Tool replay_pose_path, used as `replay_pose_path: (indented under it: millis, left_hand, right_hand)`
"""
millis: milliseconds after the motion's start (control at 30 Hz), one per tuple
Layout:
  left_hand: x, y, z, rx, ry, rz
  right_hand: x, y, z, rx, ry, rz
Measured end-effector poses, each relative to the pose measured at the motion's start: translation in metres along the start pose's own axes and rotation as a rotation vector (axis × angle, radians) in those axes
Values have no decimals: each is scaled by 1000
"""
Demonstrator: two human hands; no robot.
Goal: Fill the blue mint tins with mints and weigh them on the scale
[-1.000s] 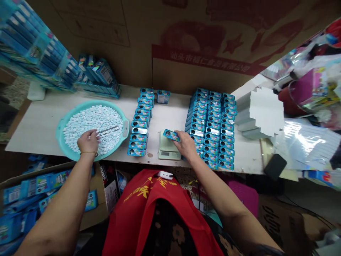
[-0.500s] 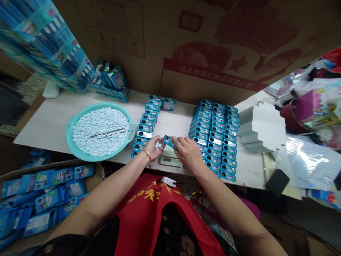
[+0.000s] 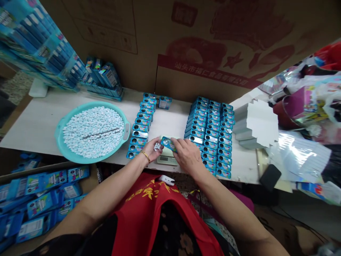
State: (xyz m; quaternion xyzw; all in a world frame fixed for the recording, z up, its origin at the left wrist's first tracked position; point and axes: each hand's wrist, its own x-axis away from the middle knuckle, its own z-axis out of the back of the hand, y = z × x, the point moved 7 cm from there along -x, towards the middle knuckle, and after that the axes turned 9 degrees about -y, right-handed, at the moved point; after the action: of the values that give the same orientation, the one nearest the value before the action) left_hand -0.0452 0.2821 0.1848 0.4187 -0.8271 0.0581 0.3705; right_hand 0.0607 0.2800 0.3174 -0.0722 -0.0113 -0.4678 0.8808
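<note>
Small white candies (image 3: 157, 146) lie in the curled palm of my left hand (image 3: 152, 150), which wears a gold bangle. My right hand (image 3: 188, 153) grips a blue candy box (image 3: 167, 143) with a round hole in its end, tilted just right of the candies. Part of a small scale (image 3: 167, 160) shows below the hands. To the left stands a column of blue boxes (image 3: 141, 127), beside a turquoise basin (image 3: 60, 142) heaped with white candies. Close to my right hand are packed rows of similar boxes (image 3: 210, 138), some with candies on top.
A thin dark stick (image 3: 101, 133) lies on the basin's candies. Behind the table rises a large cardboard carton (image 3: 149, 46). White folded card stacks (image 3: 259, 124) and a black phone-like object (image 3: 270, 177) are at right. More blue packs (image 3: 39, 204) fill a carton lower left.
The view has shifted, so the table items sit further left. My right hand has turned the blue box slightly; its hole faces up more plainly. The candies stay in my left palm.
</note>
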Motion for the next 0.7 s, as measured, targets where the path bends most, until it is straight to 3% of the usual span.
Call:
replay_pose_path:
  millis: [67,167,267,333,400,500,700]
  left_hand:
    - [6,5,7,-8,0,-12]
    - [21,15,21,-34,20,-46]
    - [39,18,34,-48,47,-54]
    - [50,14,39,-39,67,-41]
    - [59,8,42,-24,80,-17]
    - [71,4,46,-2,77,-1]
    - [87,19,66,21,80,-81]
  right_hand:
    - [-1,19,-14,-156,38,-95]
    - [-1,46,-52,-409,85,-201]
    - [0,59,-90,-544,61,-226]
    - [3,61,-102,-574,39,-221]
    - [7,62,-100,-580,46,-195]
    - [17,72,-78,-549,142,-188]
    - [46,116,-32,-534,420,-388]
